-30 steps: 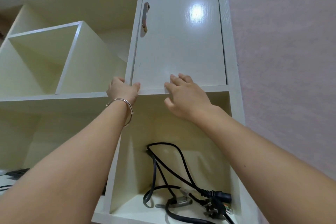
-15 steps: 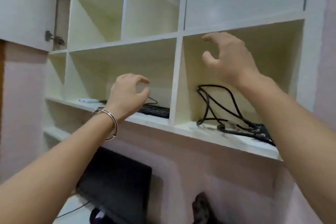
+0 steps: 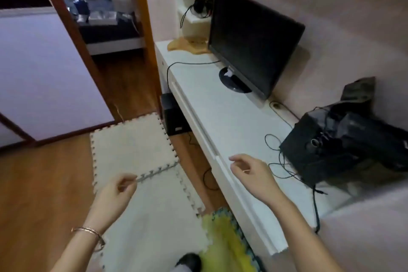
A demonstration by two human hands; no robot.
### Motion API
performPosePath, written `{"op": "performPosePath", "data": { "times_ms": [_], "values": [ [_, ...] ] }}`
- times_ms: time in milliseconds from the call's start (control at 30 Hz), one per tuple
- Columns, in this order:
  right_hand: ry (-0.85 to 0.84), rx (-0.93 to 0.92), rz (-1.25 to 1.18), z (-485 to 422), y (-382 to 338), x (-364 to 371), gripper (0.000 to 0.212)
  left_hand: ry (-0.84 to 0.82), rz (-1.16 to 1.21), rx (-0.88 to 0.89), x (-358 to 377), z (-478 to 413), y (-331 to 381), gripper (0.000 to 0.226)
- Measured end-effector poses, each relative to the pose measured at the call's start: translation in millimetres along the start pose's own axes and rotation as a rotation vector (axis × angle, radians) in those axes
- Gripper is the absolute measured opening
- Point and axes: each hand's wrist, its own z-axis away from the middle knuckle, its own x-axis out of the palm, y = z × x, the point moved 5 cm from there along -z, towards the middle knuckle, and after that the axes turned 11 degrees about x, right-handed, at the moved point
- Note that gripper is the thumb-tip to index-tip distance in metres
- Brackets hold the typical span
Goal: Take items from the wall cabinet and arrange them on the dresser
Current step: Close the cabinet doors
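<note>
Black bundle point(image 3: 344, 139) on the dresser point(image 3: 220, 121) is indistinct; left hand point(image 3: 112, 194) and right hand point(image 3: 254, 174) hover slack, empty.

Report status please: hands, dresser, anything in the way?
Left hand empty over floor mat; right hand empty over dresser edge. Monitor, black box, loose cables occupy its top.

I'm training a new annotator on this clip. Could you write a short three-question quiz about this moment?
1. True or false: the left hand holds a cable.
2. Which stands on the white dresser? A) kettle B) black monitor C) lamp
3. What covers the floor beside the dresser?
Key: 1 false, it holds nothing; 2 B; 3 pale foam mats.
</note>
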Motion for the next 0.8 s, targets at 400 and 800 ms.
{"op": "performPosePath", "data": {
  "times_ms": [400,800],
  "values": [
    [-0.519,0.694,0.284,64,240,121,0.037,-0.077,0.169,-0.773,80,199,-175,0.023],
    [-0.515,0.680,0.338,-49,127,199,0.012,0.123,0.570,-1.011,24,120,-256,0.013]
  ]
}}
